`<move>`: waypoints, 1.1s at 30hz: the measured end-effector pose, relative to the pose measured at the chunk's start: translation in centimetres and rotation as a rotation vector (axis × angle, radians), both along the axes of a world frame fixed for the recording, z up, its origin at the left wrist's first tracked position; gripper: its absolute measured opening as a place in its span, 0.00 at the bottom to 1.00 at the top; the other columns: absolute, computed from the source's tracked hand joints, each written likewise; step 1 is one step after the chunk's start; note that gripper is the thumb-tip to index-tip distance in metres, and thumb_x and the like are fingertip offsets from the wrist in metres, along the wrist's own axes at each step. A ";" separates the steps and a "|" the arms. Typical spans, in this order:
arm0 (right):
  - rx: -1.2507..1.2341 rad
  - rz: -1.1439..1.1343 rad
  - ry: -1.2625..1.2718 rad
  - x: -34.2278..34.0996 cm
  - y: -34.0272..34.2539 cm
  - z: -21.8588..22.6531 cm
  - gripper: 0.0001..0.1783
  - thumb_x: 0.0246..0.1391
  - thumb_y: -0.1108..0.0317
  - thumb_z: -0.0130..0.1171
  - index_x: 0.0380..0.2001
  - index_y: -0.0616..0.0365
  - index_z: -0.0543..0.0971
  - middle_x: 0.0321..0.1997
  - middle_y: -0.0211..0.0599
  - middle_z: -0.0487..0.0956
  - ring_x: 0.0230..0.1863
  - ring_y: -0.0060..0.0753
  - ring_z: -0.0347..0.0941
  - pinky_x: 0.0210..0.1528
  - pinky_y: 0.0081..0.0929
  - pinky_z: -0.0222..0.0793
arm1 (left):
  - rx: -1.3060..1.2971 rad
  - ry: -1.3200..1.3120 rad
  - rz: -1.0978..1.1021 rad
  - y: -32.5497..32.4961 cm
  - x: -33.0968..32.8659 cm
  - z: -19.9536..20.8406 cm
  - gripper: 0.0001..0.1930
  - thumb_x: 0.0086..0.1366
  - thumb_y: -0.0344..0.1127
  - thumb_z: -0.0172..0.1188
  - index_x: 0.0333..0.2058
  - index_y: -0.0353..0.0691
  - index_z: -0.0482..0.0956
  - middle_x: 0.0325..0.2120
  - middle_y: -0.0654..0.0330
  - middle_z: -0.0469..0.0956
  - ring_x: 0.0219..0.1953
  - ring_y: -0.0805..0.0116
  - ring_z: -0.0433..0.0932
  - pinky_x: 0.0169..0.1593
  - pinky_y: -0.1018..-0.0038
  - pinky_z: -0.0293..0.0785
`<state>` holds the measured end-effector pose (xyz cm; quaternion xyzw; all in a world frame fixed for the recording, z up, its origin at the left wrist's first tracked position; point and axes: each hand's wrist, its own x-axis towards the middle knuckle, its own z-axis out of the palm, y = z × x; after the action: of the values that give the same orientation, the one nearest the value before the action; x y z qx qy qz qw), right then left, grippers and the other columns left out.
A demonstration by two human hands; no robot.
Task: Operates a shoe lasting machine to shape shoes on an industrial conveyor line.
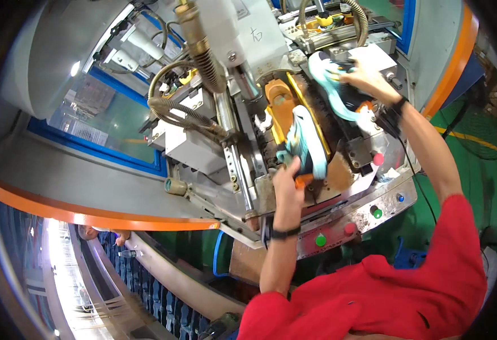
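My left hand (pixel 288 190) is closed round the heel end of a light-blue and black sneaker (pixel 312 140), which has an orange patch at the heel. That shoe lies tilted over the near part of a yellow-edged bed with an orange-brown shoe-shaped pad (pixel 281 102) in the machine. Farther right, my right hand (pixel 369 79) grips a second sneaker (pixel 332 90), also light blue and black, with its pale sole edge toward the left. This one is over the right side of the machine. The fingertips of both hands are partly hidden by the shoes.
A metal cylinder with a spring (pixel 202 48) stands left of the bed, beside coiled hoses (pixel 172 110). A front panel carries green (pixel 321 240) and red (pixel 350 229) buttons. Orange-edged housing walls (pixel 107 218) flank the machine. Another person's hand (pixel 122 237) shows at lower left.
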<state>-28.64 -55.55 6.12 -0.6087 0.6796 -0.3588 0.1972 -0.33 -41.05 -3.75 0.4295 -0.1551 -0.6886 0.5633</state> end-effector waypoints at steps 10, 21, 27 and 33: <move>0.112 0.129 0.348 18.9 -8.1 -12.5 0.21 0.46 0.67 0.58 0.43 0.71 0.74 0.40 0.55 0.82 0.44 0.51 0.81 0.51 0.41 0.74 | 0.037 -0.418 0.521 28.6 6.9 8.0 0.24 0.61 0.22 0.56 0.57 0.28 0.68 0.46 0.57 0.76 0.43 0.69 0.78 0.49 0.73 0.74; -0.581 0.468 0.326 19.2 4.7 -12.7 0.30 0.54 0.71 0.54 0.60 0.64 0.64 0.59 0.58 0.70 0.55 0.58 0.71 0.59 0.44 0.68 | 0.490 -1.365 0.729 45.1 1.2 1.1 0.16 0.63 0.30 0.60 0.49 0.33 0.75 0.38 0.60 0.79 0.37 0.69 0.79 0.38 0.73 0.75; -0.224 1.152 -0.134 19.3 27.9 -17.1 0.12 0.46 0.81 0.57 0.37 0.61 0.73 0.39 0.48 0.73 0.45 0.54 0.71 0.46 0.42 0.69 | 0.352 -0.200 1.188 43.3 -3.0 1.2 0.14 0.64 0.32 0.61 0.48 0.36 0.77 0.38 0.61 0.80 0.38 0.70 0.80 0.41 0.73 0.76; -0.260 1.332 0.168 20.4 27.2 -34.4 0.04 0.55 0.73 0.52 0.34 0.60 0.73 0.39 0.49 0.71 0.44 0.57 0.69 0.46 0.50 0.67 | 0.268 -0.066 1.291 45.9 -8.0 -0.2 0.17 0.65 0.26 0.59 0.52 0.31 0.74 0.41 0.58 0.80 0.40 0.69 0.81 0.45 0.74 0.79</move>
<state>-8.22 -28.31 -28.26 -0.9416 0.1245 -0.1911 0.2477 -8.32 4.81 -3.95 0.5233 0.2034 -0.2124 0.7998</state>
